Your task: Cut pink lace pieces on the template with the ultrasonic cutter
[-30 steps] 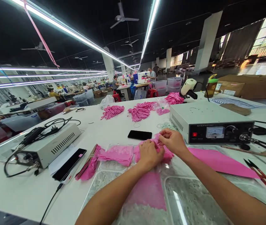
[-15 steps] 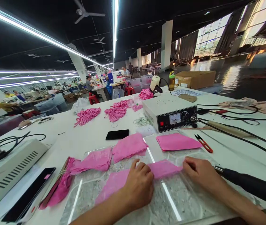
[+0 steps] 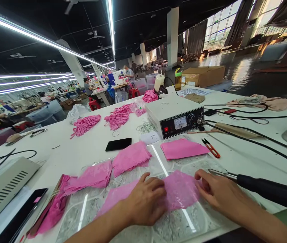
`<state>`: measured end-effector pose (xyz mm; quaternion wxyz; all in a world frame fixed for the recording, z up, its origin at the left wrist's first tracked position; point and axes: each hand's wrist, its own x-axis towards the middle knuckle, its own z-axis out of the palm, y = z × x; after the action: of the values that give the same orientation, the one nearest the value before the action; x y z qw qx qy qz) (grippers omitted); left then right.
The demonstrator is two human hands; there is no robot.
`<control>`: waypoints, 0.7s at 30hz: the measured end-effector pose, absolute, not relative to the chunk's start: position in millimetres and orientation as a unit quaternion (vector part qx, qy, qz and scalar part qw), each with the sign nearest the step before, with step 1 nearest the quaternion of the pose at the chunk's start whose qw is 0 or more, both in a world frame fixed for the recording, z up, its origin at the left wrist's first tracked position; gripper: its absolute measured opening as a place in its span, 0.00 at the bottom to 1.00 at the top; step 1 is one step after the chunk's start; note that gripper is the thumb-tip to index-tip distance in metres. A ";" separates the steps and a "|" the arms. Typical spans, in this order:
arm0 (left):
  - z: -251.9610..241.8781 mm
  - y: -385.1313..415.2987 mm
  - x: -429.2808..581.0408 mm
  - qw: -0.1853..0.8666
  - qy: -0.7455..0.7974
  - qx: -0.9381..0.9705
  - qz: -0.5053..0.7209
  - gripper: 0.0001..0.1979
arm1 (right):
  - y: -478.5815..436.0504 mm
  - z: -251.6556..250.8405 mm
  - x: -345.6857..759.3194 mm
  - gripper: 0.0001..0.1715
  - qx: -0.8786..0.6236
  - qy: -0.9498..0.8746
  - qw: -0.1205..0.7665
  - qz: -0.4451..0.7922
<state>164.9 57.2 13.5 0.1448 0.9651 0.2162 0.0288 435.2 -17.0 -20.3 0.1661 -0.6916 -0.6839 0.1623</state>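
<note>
Thin pink fabric (image 3: 180,190) lies on a clear plastic-covered mat, spanning the space between my hands. My left hand (image 3: 145,199) rests on it with curled fingers, its fingertips partly hidden. My right hand (image 3: 216,194) pinches the fabric's right edge between thumb and index finger. Just behind the right hand is a black-handled tool (image 3: 267,185) with a pointed metal tip; whether the hand touches it cannot be told. Farther back lie a smooth pink fabric stack (image 3: 182,149), a ruffled-edge pink stack (image 3: 132,157) and another pink stack (image 3: 96,173) at left.
A white control box (image 3: 175,113) with a dial and cables stands behind the stacks. Orange-handled thread snips (image 3: 211,148) lie to its front right. A black phone (image 3: 118,144) and pink strip bundles (image 3: 86,125) are farther left. A vented box (image 3: 5,190) occupies the left edge.
The fabric between my hands is spread wider and hangs nearer to me. My right hand has lowered slightly, and the tool's metal tip now shows above it. The view has shifted right.
</note>
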 end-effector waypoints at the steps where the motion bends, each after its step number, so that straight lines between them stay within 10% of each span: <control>1: 13.5 58.0 165.6 0.151 0.208 0.966 0.025 0.12 | -16.3 -20.8 435.4 0.04 -0.680 -0.697 0.162 0.157; 15: 26.1 64.0 170.8 0.322 0.214 0.921 0.051 0.07 | -16.3 -26.7 445.7 0.10 -0.666 -0.722 0.137 0.131; 21: 21.0 84.8 187.8 0.217 0.256 0.935 0.117 0.04 | -3.9 -31.4 457.3 0.10 -0.650 -0.717 0.230 0.100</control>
<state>187.8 84.8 21.0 0.2166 0.9348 0.2563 0.1166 457.3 -3.9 -31.4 0.2305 -0.6497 -0.7175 0.0999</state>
